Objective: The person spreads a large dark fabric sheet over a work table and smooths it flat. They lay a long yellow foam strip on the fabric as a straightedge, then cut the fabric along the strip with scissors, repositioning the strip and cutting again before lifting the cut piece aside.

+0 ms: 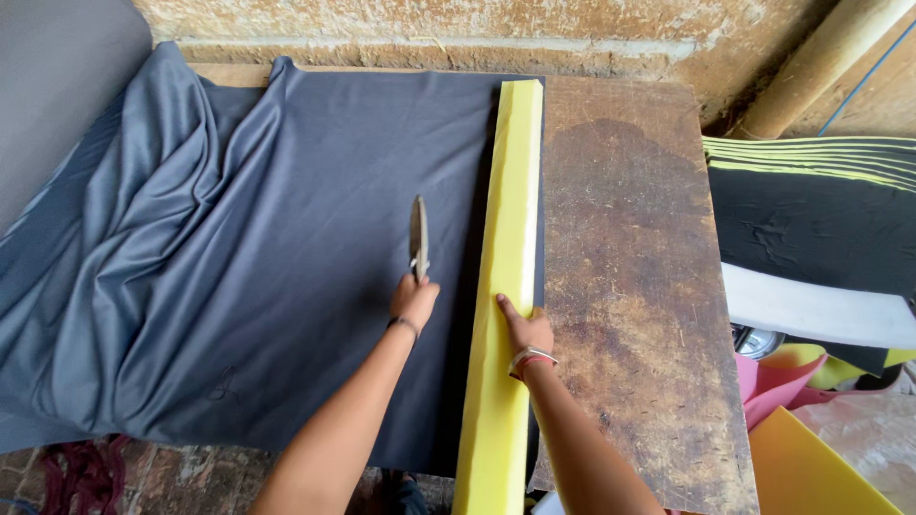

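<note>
- Head view looks down on a worn wooden table (630, 286) set against a rough plastered wall (477, 29).
- Grey fabric (286, 238) covers the left part of the table; it lies flat near the middle and bunches into folds toward the left edge, where it hangs over the side.
- Long yellow foam strip (510, 238) runs from the far edge of the table to the near edge, lying along the right border of the fabric.
- Left hand (413, 300) is clenched around the handles of a pair of scissors (418, 238); the blades point away from the person and rest over the fabric, just left of the foam strip and apart from it.
- Whether the blades are parted or together cannot be told from this angle.
- Right hand (525, 332) lies flat and unclenched on the foam strip, fingers stretched forward, pressing on its top face near the strip's right edge. It grasps nothing.
- A dark band sits on the left wrist, a red and white one on the right.
- Bare, stained wood shows to the right of the strip.
- Beyond the table's right edge lies a stack of foam sheets (811, 210), black with yellow edges, over a white sheet (811, 310).
- Pink and orange sheets (801, 429) lie lower down at the right.
</note>
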